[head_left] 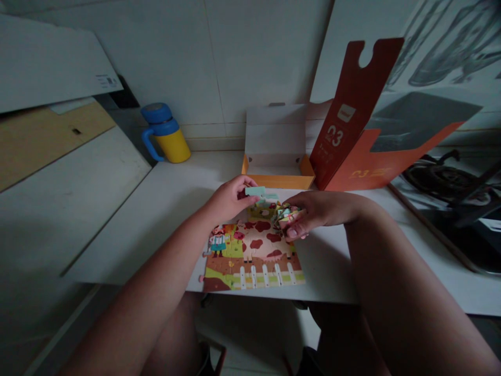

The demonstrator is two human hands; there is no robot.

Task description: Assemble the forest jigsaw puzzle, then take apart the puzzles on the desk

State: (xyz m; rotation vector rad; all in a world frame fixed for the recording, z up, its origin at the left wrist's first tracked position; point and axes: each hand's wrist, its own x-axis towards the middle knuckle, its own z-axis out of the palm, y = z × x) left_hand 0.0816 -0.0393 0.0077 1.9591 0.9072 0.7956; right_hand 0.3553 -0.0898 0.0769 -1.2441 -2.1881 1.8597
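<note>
A partly joined jigsaw puzzle (260,253) with a spotted cow, a farmer figure and a white fence lies flat near the table's front edge. Between the thumb and fingers of my left hand (235,197) is a pale green puzzle piece (255,191), held over the puzzle's top edge. My right hand (313,211) is closed around a bunch of loose puzzle pieces (287,214), just above the puzzle's upper right part. The right hand and its pieces hide some of the puzzle beneath.
An open orange box (279,181) with its lid raised stands behind the puzzle. To its right is a tall orange-red cardboard holder (352,141). A blue and yellow jug (166,136) stands at the back left. White and tan boards (58,141) lean at the left.
</note>
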